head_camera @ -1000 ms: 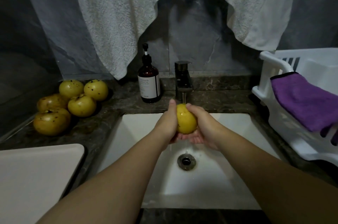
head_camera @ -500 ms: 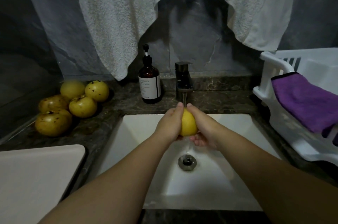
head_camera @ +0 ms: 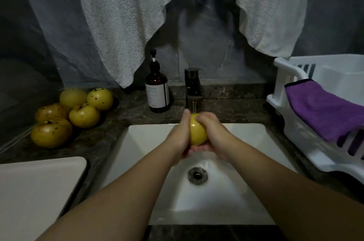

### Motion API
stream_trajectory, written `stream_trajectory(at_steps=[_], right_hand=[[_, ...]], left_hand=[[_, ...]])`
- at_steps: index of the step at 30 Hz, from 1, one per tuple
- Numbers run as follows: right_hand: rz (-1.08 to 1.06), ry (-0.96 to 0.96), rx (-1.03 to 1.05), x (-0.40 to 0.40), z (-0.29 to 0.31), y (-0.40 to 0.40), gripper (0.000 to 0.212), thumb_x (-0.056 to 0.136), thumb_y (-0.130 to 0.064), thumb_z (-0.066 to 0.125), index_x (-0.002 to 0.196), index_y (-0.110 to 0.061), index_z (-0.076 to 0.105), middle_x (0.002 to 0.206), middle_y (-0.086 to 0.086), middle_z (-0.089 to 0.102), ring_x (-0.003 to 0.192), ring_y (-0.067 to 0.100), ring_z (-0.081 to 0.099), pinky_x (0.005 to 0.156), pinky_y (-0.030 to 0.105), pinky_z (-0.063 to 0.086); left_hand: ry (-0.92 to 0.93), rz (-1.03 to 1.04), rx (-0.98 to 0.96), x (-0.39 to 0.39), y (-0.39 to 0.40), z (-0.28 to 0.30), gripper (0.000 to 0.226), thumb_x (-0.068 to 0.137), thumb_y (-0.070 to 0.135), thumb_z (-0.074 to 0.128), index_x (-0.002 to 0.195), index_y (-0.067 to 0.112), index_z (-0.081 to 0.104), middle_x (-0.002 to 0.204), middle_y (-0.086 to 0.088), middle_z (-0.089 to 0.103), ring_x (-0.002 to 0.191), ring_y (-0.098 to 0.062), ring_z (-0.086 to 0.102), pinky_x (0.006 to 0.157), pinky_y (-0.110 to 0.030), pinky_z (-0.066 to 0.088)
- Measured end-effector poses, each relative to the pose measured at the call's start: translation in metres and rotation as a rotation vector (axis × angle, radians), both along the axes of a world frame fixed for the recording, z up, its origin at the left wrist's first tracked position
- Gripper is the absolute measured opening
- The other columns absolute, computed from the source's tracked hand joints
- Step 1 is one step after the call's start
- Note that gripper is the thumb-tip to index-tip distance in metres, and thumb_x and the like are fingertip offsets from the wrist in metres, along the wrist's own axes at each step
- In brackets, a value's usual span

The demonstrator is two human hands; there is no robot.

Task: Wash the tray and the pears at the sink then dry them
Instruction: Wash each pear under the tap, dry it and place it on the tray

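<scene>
Fingers (head_camera: 203, 117) of both hands curl round one pear (head_camera: 198, 132), left hand (head_camera: 180, 137) and right hand (head_camera: 215, 135) cupping it under the tap's stream (head_camera: 194, 107), above the sink (head_camera: 246, 142).

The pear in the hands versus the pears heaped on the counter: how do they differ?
The held pear sits under the running tap over the sink, gripped by the left hand and right hand; the counter pears lie untouched in a pile left of the sink. The held pear looks clean and glossy; several counter pears show dark spots. All are round and yellow.
</scene>
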State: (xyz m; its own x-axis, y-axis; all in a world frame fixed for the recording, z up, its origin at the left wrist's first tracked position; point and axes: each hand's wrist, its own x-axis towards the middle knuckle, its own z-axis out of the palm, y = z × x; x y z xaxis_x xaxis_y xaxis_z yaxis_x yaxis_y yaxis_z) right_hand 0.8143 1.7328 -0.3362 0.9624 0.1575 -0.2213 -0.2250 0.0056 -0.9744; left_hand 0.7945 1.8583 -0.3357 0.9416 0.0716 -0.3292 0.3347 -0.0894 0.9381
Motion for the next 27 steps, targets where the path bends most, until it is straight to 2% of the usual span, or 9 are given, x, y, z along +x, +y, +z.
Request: stream_trajectory(at_steps=[3,5,10,12,14,16,21,24,27], right_hand=[[0.043,0.118,-0.071,-0.003,0.001,0.0,0.051,0.084,-0.08,0.052,0.117,-0.042,0.048,0.116,0.017,0.067,0.081,0.036,0.076,0.063,0.042,0.062],[0.066,0.133,-0.148,-0.002,0.001,-0.003,0.062,0.084,-0.086,0.043,0.126,-0.039,0.045,0.111,0.018,0.071,0.072,0.029,0.076,0.057,0.031,0.057],[0.071,0.015,-0.051,-0.003,0.004,-0.005,0.035,0.094,-0.058,0.057,0.124,-0.041,0.047,0.117,0.02,0.066,0.079,0.037,0.076,0.069,0.042,0.06],[0.113,0.064,-0.047,-0.004,0.004,-0.002,0.043,0.091,-0.067,0.057,0.124,-0.04,0.051,0.116,0.018,0.07,0.083,0.037,0.076,0.075,0.045,0.062],[0.111,0.105,-0.104,-0.004,0.004,-0.003,0.062,0.086,-0.081,0.05,0.126,-0.034,0.055,0.107,0.016,0.075,0.077,0.031,0.077,0.059,0.032,0.057],[0.089,0.09,-0.148,-0.003,0.003,-0.005,0.065,0.086,-0.082,0.047,0.125,-0.031,0.055,0.098,0.014,0.076,0.065,0.025,0.073,0.044,0.022,0.043],[0.105,0.105,-0.051,-0.005,0.004,-0.007,0.054,0.09,-0.064,0.061,0.13,-0.031,0.045,0.106,0.02,0.073,0.078,0.034,0.077,0.062,0.034,0.061],[0.181,0.129,-0.138,-0.01,0.007,-0.005,0.068,0.084,-0.083,0.049,0.126,-0.029,0.053,0.094,0.013,0.078,0.062,0.022,0.072,0.046,0.019,0.045],[0.117,0.085,-0.094,-0.007,0.005,-0.004,0.062,0.09,-0.072,0.054,0.133,-0.028,0.049,0.096,0.018,0.074,0.056,0.02,0.065,0.044,0.022,0.039]], left_hand=[[-0.181,0.015,0.191,0.002,0.0,-0.005,0.068,0.096,0.079,0.037,0.126,0.021,0.058,0.104,-0.009,0.069,0.084,-0.025,0.07,0.062,-0.033,0.055],[-0.296,0.051,0.248,0.005,0.001,-0.004,0.059,0.103,0.068,0.034,0.127,0.021,0.059,0.101,-0.009,0.066,0.081,-0.025,0.067,0.064,-0.034,0.054],[-0.055,0.022,0.049,0.005,0.001,0.0,0.071,0.096,0.081,0.029,0.127,0.025,0.06,0.106,-0.014,0.071,0.075,-0.025,0.07,0.057,-0.03,0.054],[-0.125,0.03,0.115,0.006,0.001,-0.002,0.071,0.094,0.081,0.033,0.127,0.024,0.059,0.113,-0.014,0.07,0.091,-0.03,0.073,0.076,-0.045,0.063],[-0.283,0.068,0.201,0.007,0.002,-0.003,0.061,0.1,0.072,0.033,0.127,0.024,0.06,0.114,-0.011,0.069,0.1,-0.031,0.07,0.087,-0.049,0.061],[-0.304,0.079,0.192,0.008,0.002,-0.003,0.055,0.105,0.065,0.029,0.127,0.025,0.059,0.113,-0.011,0.067,0.097,-0.029,0.069,0.075,-0.042,0.061],[-0.031,0.005,0.062,0.007,0.002,-0.004,0.078,0.095,0.083,0.029,0.132,0.022,0.06,0.118,-0.016,0.071,0.101,-0.032,0.072,0.078,-0.038,0.058],[-0.198,0.07,0.169,0.011,0.005,-0.003,0.07,0.099,0.075,0.029,0.132,0.022,0.059,0.12,-0.013,0.068,0.107,-0.032,0.068,0.092,-0.049,0.06],[-0.237,0.089,0.182,0.013,0.003,-0.002,0.058,0.105,0.067,0.024,0.122,0.027,0.061,0.116,-0.012,0.067,0.105,-0.032,0.067,0.094,-0.051,0.058]])
